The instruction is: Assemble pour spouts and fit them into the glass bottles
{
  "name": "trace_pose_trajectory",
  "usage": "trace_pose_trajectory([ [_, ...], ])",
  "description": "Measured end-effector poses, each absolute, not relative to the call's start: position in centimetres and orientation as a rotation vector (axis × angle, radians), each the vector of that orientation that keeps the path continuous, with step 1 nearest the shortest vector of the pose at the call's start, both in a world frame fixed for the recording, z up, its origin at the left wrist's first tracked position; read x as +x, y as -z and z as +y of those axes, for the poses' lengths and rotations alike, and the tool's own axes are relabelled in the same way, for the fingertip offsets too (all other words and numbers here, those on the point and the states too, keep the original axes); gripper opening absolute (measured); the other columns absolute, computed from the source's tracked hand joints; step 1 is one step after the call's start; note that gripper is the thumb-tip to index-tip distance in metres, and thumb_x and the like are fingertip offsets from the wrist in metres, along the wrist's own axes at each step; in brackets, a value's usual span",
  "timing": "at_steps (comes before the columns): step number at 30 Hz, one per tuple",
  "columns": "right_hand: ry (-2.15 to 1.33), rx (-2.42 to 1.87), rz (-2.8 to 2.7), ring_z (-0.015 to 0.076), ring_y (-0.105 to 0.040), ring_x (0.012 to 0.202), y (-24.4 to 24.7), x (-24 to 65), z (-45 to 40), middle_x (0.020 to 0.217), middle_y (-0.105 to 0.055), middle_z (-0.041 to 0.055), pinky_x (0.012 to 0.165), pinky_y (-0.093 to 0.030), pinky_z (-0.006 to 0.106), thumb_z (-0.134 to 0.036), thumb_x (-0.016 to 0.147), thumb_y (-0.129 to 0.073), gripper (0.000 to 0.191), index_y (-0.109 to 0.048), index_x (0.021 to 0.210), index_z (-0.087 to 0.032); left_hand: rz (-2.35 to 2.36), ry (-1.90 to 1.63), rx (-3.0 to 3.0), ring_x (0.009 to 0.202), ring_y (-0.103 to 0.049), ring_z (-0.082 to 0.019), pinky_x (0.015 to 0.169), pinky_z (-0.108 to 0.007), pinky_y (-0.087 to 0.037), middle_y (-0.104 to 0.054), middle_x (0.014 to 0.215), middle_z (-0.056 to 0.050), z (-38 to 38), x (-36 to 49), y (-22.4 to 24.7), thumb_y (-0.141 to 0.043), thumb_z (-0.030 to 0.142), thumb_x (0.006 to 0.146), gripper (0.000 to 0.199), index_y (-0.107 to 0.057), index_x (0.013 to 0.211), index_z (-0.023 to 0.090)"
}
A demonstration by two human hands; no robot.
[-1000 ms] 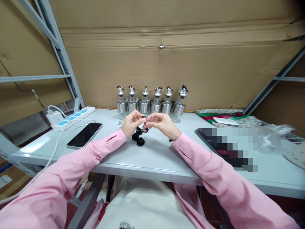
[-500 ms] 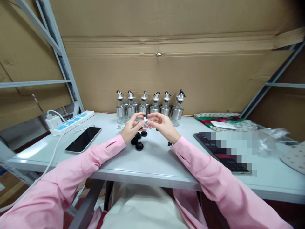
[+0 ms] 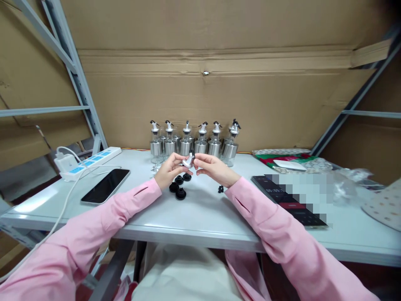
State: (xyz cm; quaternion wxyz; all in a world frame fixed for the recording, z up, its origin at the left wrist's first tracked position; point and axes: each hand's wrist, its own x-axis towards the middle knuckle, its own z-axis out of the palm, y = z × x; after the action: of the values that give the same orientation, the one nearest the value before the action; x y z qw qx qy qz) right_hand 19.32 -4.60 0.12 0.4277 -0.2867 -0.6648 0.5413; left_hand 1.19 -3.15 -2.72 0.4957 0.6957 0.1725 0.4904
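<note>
My left hand (image 3: 166,172) is closed on a silver-white pour spout (image 3: 188,161), held tilted above the table. My right hand (image 3: 216,168) pinches the same spout from the other side, at its black flap end; its fingertips partly hide the flap. Below my left hand lie several black rubber stoppers (image 3: 181,193). A few tiny black parts (image 3: 221,189) rest under my right wrist. Beyond the left fingers are some silvery pieces (image 3: 154,168), partly covered by the hand. Behind both hands stand several glass-and-steel bottles (image 3: 201,146) with similar spouts fitted on top.
To the left are a power strip (image 3: 94,161) with a white cable and a black phone (image 3: 105,186). A second phone (image 3: 291,205), showing a timer, lies to the right. Clear plastic bags (image 3: 344,186) sit farther right. A cardboard wall (image 3: 219,100) closes off the back.
The spout has turned from a more upright pose to a tilted one, so its white base shows more. Both hands stay together around it. The whole view has shifted slightly.
</note>
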Motion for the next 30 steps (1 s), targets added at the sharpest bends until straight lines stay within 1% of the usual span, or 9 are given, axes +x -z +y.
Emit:
trace_pose_trajectory([
  [5, -1.221, -0.714, -1.696, 0.0097, -0.053, 0.065, 0.1, 19.0, -4.6, 0.071, -0.057, -0.0018, 0.065, -0.039, 0.025, -0.04, 0.072, -0.067, 0.024, -0.059, 0.077, -0.017, 0.449, -1.151, 1.707, 0.069, -0.065, -0.013, 0.072, -0.03, -0.05, -0.066, 0.081, -0.001, -3.5, 1.3, 2.7, -0.067, 0.037, 0.074, 0.035, -0.045, 0.09, 0.015],
  [11, -1.284, -0.692, -1.575, 0.013, -0.054, 0.069, 0.1, 18.7, -4.7, 0.073, -0.055, 0.0004, 0.068, -0.042, 0.029, -0.053, 0.074, -0.06, 0.036, -0.061, 0.079, -0.018, 0.515, -1.154, 1.792, 0.068, -0.062, -0.012, 0.072, -0.029, -0.048, -0.065, 0.081, -0.002, -3.7, 1.3, 2.4, -0.064, 0.037, 0.077, 0.036, -0.05, 0.1, 0.014],
  [16, -1.331, -0.586, -1.523, 0.0123, -0.053, 0.071, -0.9, 18.6, -5.5, 0.075, -0.054, 0.0001, 0.071, -0.044, 0.028, -0.044, 0.075, -0.063, 0.027, -0.06, 0.072, -0.018, 0.537, -1.153, 1.874, 0.072, -0.061, -0.013, 0.075, -0.029, -0.047, -0.063, 0.083, -0.003, -3.9, 1.3, 2.6, -0.059, 0.039, 0.08, 0.038, -0.048, 0.108, 0.016],
  [18, -1.281, -0.497, -1.433, 0.0122, -0.053, 0.076, -2.1, 18.8, -5.7, 0.077, -0.053, -0.0002, 0.071, -0.045, 0.027, -0.041, 0.075, -0.063, 0.025, -0.057, 0.068, -0.018, 0.58, -1.163, 1.919, 0.074, -0.061, -0.014, 0.074, -0.029, -0.046, -0.062, 0.08, -0.002, -3.9, 1.3, 2.7, -0.054, 0.04, 0.083, 0.037, -0.047, 0.109, 0.015],
  [21, -1.183, -0.431, -1.331, 0.0143, -0.054, 0.082, -4.9, 19.8, -5.0, 0.08, -0.054, 0.0003, 0.07, -0.047, 0.028, -0.043, 0.074, -0.062, 0.027, -0.052, 0.066, -0.019, 0.633, -1.154, 1.96, 0.073, -0.06, -0.014, 0.072, -0.029, -0.045, -0.062, 0.078, -0.003, -3.9, 1.2, 2.8, -0.05, 0.043, 0.084, 0.036, -0.047, 0.107, 0.015],
  [24, -0.923, -0.59, -1.367, 0.0145, -0.055, 0.075, -8.2, 21.4, -2.5, 0.075, -0.055, 0.0012, 0.063, -0.046, 0.027, -0.049, 0.078, -0.054, 0.031, -0.049, 0.069, -0.02, 0.635, -1.143, 1.958, 0.073, -0.06, -0.013, 0.073, -0.029, -0.045, -0.062, 0.078, -0.003, -4.0, 1.1, 2.7, -0.05, 0.046, 0.084, 0.037, -0.047, 0.105, 0.015],
  [26, -0.626, -0.843, -1.449, 0.016, -0.056, 0.072, -10.2, 22.6, -0.1, 0.072, -0.056, 0.0033, 0.062, -0.045, 0.028, -0.052, 0.082, -0.045, 0.035, -0.051, 0.071, -0.019, 0.624, -1.136, 1.958, 0.073, -0.06, -0.013, 0.074, -0.029, -0.045, -0.061, 0.077, -0.002, -4.2, 1.2, 2.6, -0.049, 0.046, 0.084, 0.037, -0.047, 0.105, 0.015],
  [28, -0.149, -1.159, -1.556, 0.0193, -0.058, 0.078, -11.7, 24.0, 2.1, 0.076, -0.061, 0.007, 0.067, -0.044, 0.031, -0.05, 0.085, -0.04, 0.038, -0.057, 0.076, -0.017, 0.617, -1.135, 1.963, 0.073, -0.06, -0.013, 0.074, -0.029, -0.045, -0.061, 0.077, -0.002, -4.3, 1.2, 2.4, -0.049, 0.046, 0.085, 0.036, -0.047, 0.105, 0.015],
  [30, 0.317, -1.449, -1.686, 0.0241, -0.058, 0.087, -12.7, 25.4, 4.0, 0.086, -0.065, 0.0106, 0.073, -0.042, 0.035, -0.046, 0.082, -0.047, 0.034, -0.063, 0.082, -0.016, 0.617, -1.14, 1.971, 0.073, -0.06, -0.013, 0.074, -0.029, -0.045, -0.061, 0.077, -0.002, -4.4, 1.1, 2.3, -0.048, 0.045, 0.085, 0.036, -0.048, 0.105, 0.015],
])
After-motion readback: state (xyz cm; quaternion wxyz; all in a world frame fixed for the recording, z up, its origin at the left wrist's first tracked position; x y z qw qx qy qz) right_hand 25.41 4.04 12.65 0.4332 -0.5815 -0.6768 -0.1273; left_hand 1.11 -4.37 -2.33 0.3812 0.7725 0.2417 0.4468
